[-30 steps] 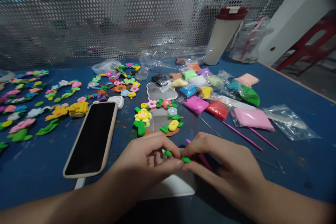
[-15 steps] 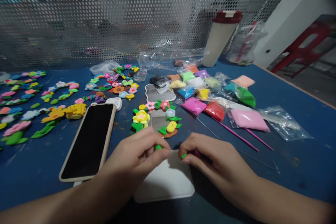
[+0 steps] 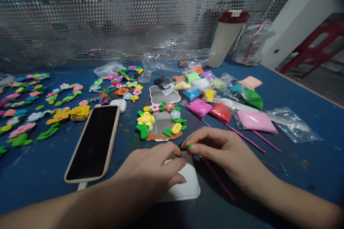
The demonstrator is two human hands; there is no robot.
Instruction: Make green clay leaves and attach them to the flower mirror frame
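Flowered frame (image 3: 145, 118) appears mostly trimmed, brown base (image 3: 152, 137) partly bare. Right hand (image 3: 221, 146): grip clamped on unplaced green clay (image 3: 191, 146). Left hand (image 3: 154, 166): grip undeterminable.

The camera sat on the person's head and looked forward and down over the blue table (image 3: 303, 164). The left hand (image 3: 158, 166) was close, at six o'clock, the right hand (image 3: 231, 154) between four and five, the holey metal screen (image 3: 150, 10) farther off at twelve.
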